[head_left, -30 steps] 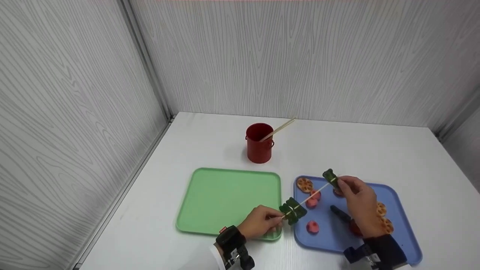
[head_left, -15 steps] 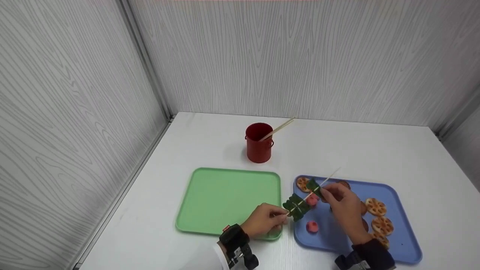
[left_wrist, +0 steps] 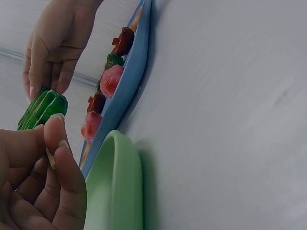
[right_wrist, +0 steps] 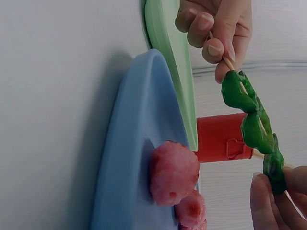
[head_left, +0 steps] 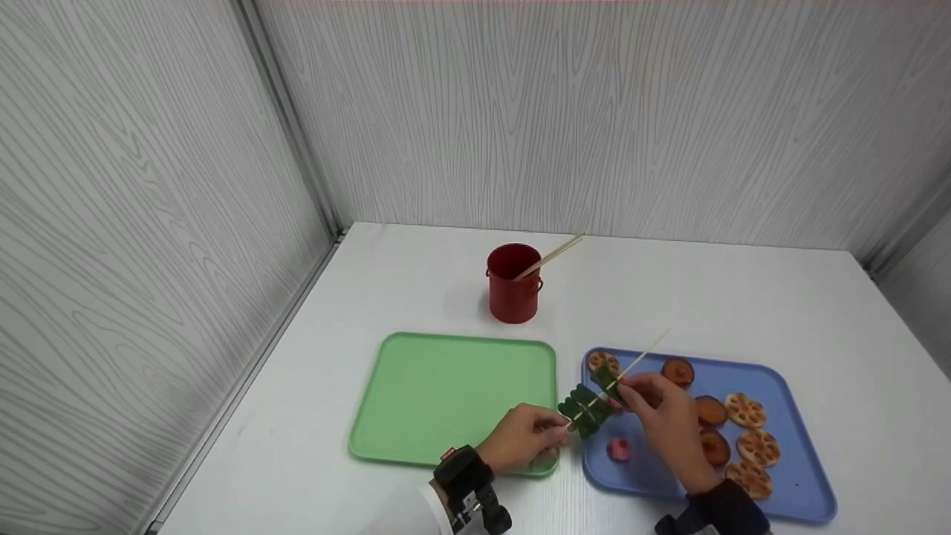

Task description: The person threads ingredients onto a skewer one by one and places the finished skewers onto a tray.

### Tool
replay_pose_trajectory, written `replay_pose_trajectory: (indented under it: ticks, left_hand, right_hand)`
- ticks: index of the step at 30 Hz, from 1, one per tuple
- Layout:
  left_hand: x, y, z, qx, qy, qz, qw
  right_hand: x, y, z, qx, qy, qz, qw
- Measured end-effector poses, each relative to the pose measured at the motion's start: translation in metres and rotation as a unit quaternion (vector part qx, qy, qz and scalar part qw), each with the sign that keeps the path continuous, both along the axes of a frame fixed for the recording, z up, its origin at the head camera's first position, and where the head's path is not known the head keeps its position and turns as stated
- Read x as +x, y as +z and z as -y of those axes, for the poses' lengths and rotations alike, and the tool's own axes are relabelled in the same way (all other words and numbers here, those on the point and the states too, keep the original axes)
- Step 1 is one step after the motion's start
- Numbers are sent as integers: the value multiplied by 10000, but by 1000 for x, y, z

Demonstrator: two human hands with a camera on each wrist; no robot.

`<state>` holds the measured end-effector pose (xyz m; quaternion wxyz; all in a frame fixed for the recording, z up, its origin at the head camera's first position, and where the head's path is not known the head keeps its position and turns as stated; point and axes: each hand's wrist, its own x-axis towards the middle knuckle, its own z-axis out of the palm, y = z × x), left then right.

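Observation:
A thin wooden skewer (head_left: 645, 352) slants over the gap between the two trays. My left hand (head_left: 559, 431) pinches its lower end, just below a cluster of green pepper pieces (head_left: 582, 409) threaded on it. My right hand (head_left: 621, 391) pinches another green piece (head_left: 605, 377) on the stick, close above that cluster. The skewer's upper end is bare. In the right wrist view the green pieces (right_wrist: 249, 112) run along the stick between my left hand's fingers (right_wrist: 216, 33) and my right hand's fingertips (right_wrist: 276, 201). The left wrist view shows my left hand (left_wrist: 52, 155) pinching the stick under the green pieces (left_wrist: 45, 108).
An empty green tray (head_left: 446, 386) lies on the left. A blue tray (head_left: 795, 483) on the right holds lotus root slices (head_left: 744, 409), brown round slices (head_left: 677, 370) and a pink piece (head_left: 618, 449). Behind them stands a red bucket (head_left: 513, 284) holding a stick. The table is white, with walls behind and to the left.
My right hand slid a green piece down the skewer from near its tip to just above the cluster by my left hand. The left hand hardly moved.

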<state>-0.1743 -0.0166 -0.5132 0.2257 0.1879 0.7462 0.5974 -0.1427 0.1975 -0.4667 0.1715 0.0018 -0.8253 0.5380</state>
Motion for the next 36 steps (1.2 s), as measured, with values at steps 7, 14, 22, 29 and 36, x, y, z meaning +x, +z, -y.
replay_pose_trajectory:
  ticks: [7,14,22,29,36]
  left_hand:
    - [0,-2,-2,47,42,-58,10000]
    - [-7,8,2,62,26,-300,9995]
    - [-10,10,4,65,-219,-692,9973]
    - [-10,11,2,186,-75,-405,9990]
    - [-10,10,4,233,-15,-210,9995]
  right_hand:
    - [-10,-32,-9,-177,71,186,9996]
    - [-12,-27,-11,-253,150,255,9992]
    - [-13,-20,-20,-73,357,203,9991]
    - [-15,-11,-37,751,111,29,9971]
    - [-16,-12,-51,2603,114,77,9654]
